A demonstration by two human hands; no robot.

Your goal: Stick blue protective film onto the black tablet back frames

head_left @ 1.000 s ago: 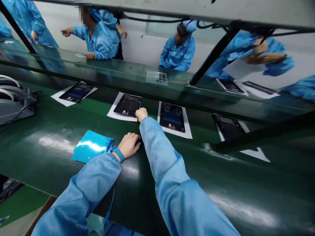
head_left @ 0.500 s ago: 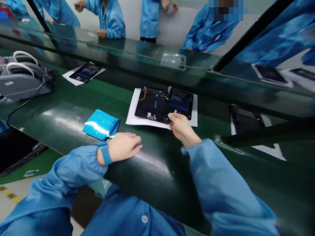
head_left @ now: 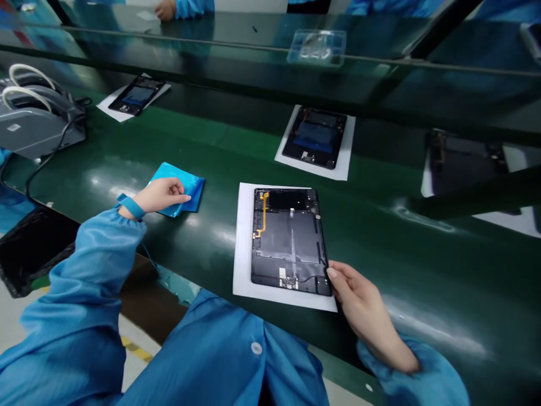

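Note:
An opened tablet with its inner parts and an orange flex cable showing lies on a white sheet in front of me. My right hand pinches the tablet's lower right edge between thumb and fingers. Over to the left sits a small stack of shiny blue film sheets. My left hand rests over this stack, fingers curled and thumb pressed against the film. Whether it has one sheet or more cannot be made out.
Another opened tablet lies on white paper farther back, with more at the far left and the right. A grey machine with white tubes stands left. A clear compartment box sits on the raised shelf. A dark post crosses the right side.
The tablet under my right hand has come nearer with its paper, away from the tablet behind it. My left hand has moved left onto the blue film. The view has tilted down.

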